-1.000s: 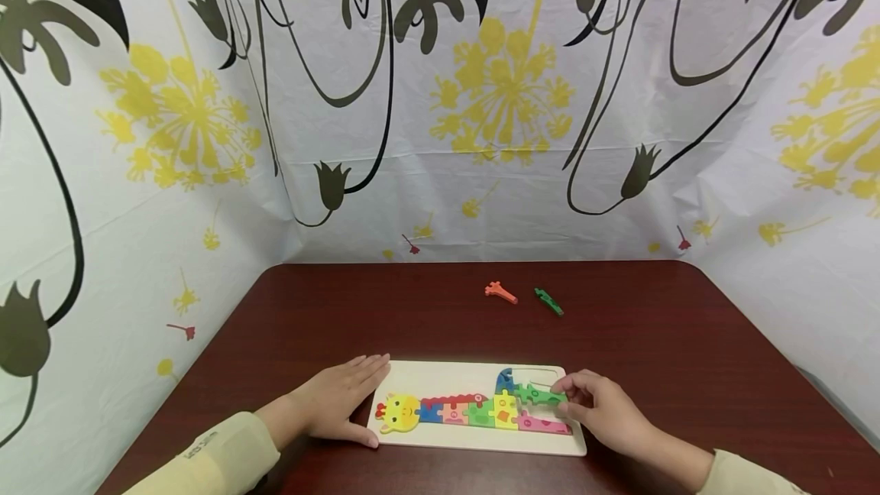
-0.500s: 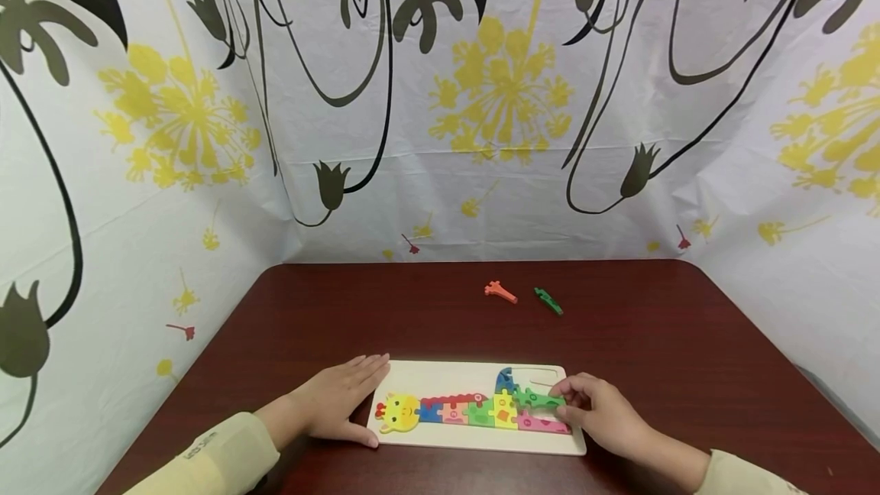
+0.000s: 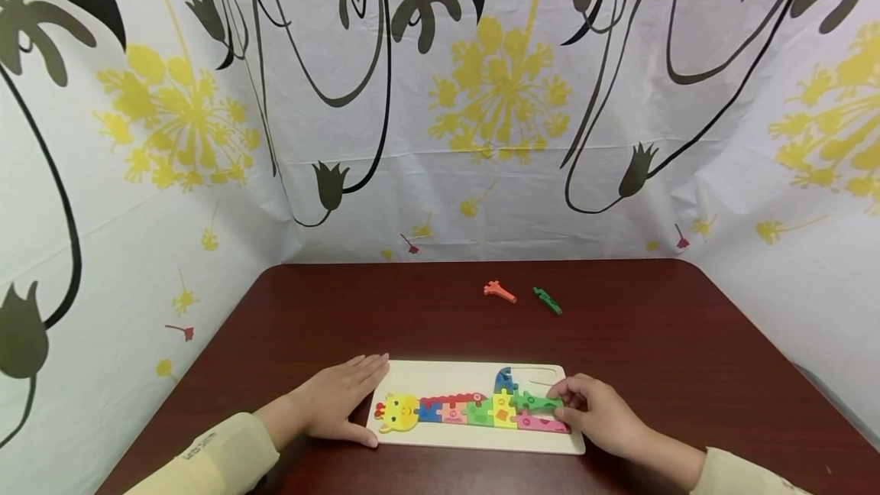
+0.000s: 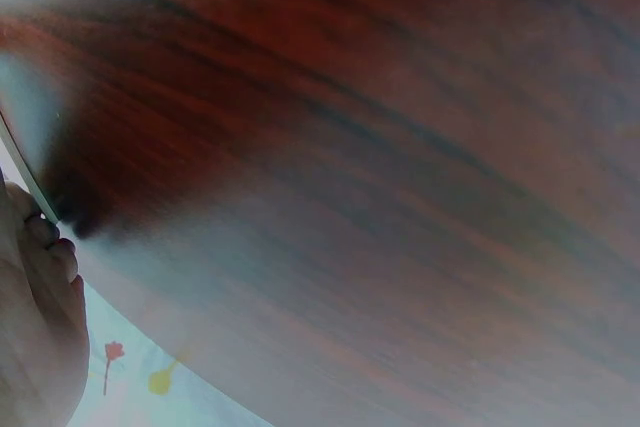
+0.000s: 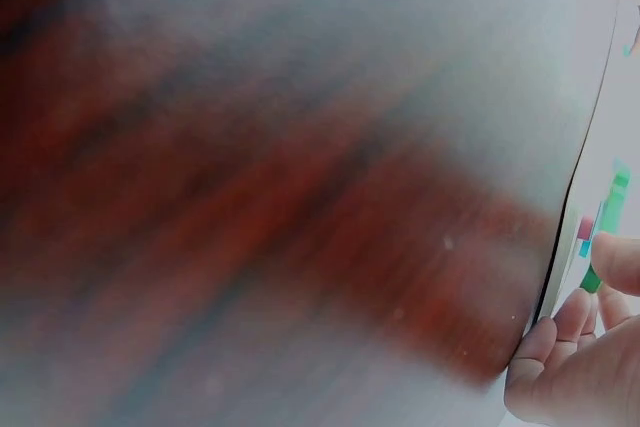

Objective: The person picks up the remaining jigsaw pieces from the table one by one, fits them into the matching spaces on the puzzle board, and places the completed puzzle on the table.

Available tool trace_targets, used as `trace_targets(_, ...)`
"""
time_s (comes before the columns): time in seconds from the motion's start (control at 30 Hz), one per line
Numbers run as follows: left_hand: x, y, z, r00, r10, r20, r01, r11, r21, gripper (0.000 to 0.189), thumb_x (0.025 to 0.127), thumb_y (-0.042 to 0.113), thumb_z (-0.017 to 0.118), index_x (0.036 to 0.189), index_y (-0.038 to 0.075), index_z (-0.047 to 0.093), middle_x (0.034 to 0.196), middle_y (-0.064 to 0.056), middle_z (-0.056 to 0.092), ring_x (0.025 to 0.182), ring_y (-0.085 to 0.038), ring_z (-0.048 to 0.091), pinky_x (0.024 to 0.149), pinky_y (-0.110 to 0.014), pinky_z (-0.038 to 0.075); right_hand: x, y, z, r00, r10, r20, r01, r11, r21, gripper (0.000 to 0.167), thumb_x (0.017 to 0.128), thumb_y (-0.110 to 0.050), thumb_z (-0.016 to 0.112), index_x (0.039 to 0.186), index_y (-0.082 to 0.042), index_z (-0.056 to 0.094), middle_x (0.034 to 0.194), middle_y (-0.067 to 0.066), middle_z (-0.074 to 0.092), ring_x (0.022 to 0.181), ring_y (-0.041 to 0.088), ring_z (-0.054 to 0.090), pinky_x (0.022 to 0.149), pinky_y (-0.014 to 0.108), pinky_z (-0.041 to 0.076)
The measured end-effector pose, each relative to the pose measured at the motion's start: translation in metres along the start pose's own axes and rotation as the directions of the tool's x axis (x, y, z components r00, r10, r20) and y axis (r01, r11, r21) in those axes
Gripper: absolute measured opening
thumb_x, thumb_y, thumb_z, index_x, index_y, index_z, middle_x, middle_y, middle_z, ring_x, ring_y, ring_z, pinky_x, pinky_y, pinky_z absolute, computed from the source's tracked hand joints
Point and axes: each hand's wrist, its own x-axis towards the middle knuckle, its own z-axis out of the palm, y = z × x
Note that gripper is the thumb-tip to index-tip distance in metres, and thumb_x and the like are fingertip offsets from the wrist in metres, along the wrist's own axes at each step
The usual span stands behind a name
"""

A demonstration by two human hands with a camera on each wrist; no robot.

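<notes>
A cream puzzle board [image 3: 474,441] lies on the table, bearing a giraffe puzzle with a yellow head [image 3: 398,412] at its left end. My left hand [image 3: 344,399] rests flat along the board's left edge, fingers straight. With thumb and index finger my right hand [image 3: 601,411] pinches a green puzzle piece [image 3: 536,402] by its right end, above the pink piece [image 3: 541,423] and right of the yellow body piece [image 3: 503,409]. In the right wrist view the green piece [image 5: 614,207] shows between thumb and fingers. Whether it lies fully in the recess cannot be told.
Farther back on the dark red table [image 3: 385,312] lie an orange puzzle piece [image 3: 499,292] and a dark green one [image 3: 547,301]. A blue piece [image 3: 505,380] sits at the board's upper right, beside a bare outlined recess. A flower-patterned white cloth [image 3: 412,121] hangs behind.
The green piece has tilted slightly and come closer against the yellow and pink pieces, my right hand moving a little left with it. My left hand stays put.
</notes>
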Motion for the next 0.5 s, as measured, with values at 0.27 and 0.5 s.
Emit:
trace_targets(0.27,-0.0007,-0.0004,0.0010,1.000,0.009,-0.017,-0.009,1.000,0.015,0.108,0.082,0.083,0.033,0.153,0.002,0.024,0.159,-0.013,0.022,0.144,-0.025,0.023,0.114,-0.043,0.024,0.0004,0.0002,0.0021,1.000,-0.012,0.004,0.012,0.999,-0.031,0.011,0.084,-0.008,0.075,0.094,-0.010,0.069,0.084,0.000,0.054,0.073,0.009,0.050,0.060,0.024,0.043)
trace_targets(0.5,-0.0001,0.0004,0.0000,1.000,-0.008,0.013,0.008,1.000,0.001,0.109,0.082,0.084,0.033,0.154,0.003,0.023,0.159,-0.012,0.021,0.145,-0.024,0.021,0.115,-0.041,0.023,0.0009,0.0021,0.0027,1.000,-0.020,0.009,0.021,0.999,-0.033,0.012,0.084,-0.009,0.075,0.094,-0.010,0.068,0.084,0.000,0.054,0.073,0.009,0.050,0.060,0.024,0.044)
